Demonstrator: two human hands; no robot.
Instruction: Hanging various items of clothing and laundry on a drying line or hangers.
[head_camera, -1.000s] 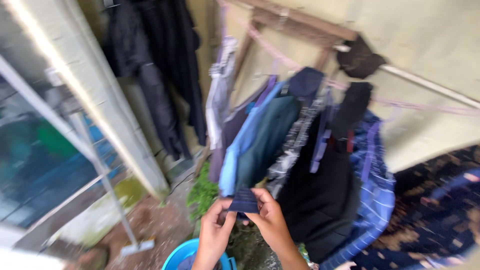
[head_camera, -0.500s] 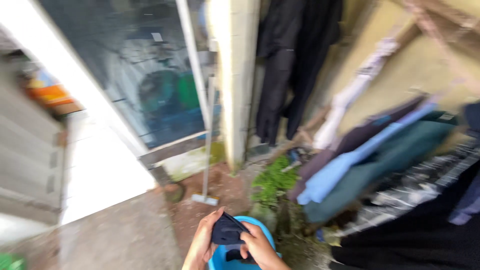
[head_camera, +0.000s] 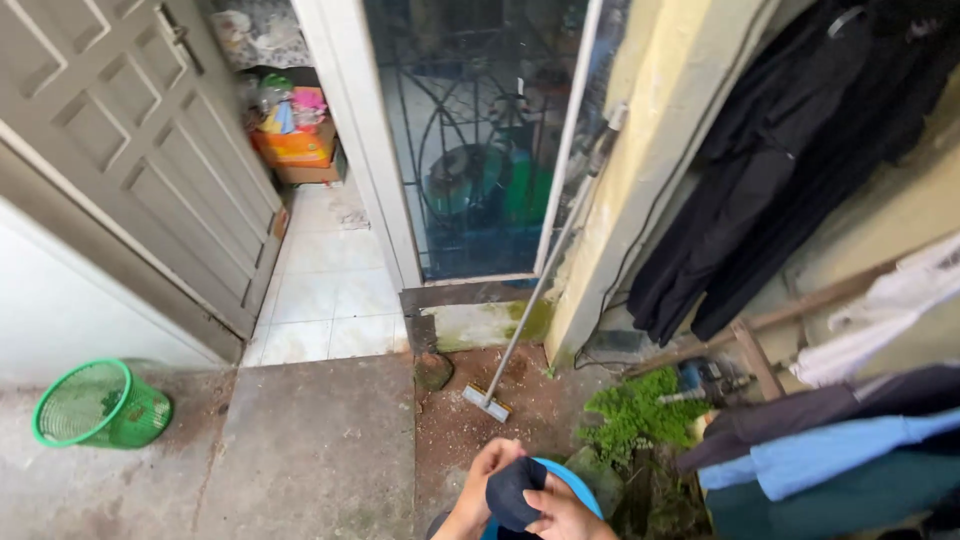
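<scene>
- Navy cloth (head_camera: 512, 492), a small dark garment, sits bunched between both hands at the bottom edge of the head view, directly above a blue bucket (head_camera: 578, 488).
- Left hand (head_camera: 483, 482) curls round the cloth's left side, fingers closed over the fabric; firm hold.
- Right hand (head_camera: 562, 512) closes on the cloth's lower right part, thumb across it. Both hands closed, nothing else in either.
- Step in hand, as I judge it: working the small garment into a tight bundle or fold over the bucket.
- Next move likely calls for keeping the cloth gathered and clear of the dirt patch (head_camera: 470, 420) below, and a steady two-handed hold.
- Around: long-handled squeegee (head_camera: 530, 310) leans against the yellow pillar (head_camera: 640, 200), head resting on the dirt just ahead of the hands.
- Green mesh basket (head_camera: 98, 403) lies tipped on the concrete, well apart at left.
- Small fern (head_camera: 632, 412) grows just right of the bucket.
- Black clothes (head_camera: 790, 160) hang on the wall at upper right; a light blue shirt (head_camera: 830, 455) and other garments hang at lower right.
- Grey panelled door (head_camera: 130, 150) stands open onto white floor tiles (head_camera: 325, 290); a glass door with iron scrollwork (head_camera: 480, 140) sits beside it.
</scene>
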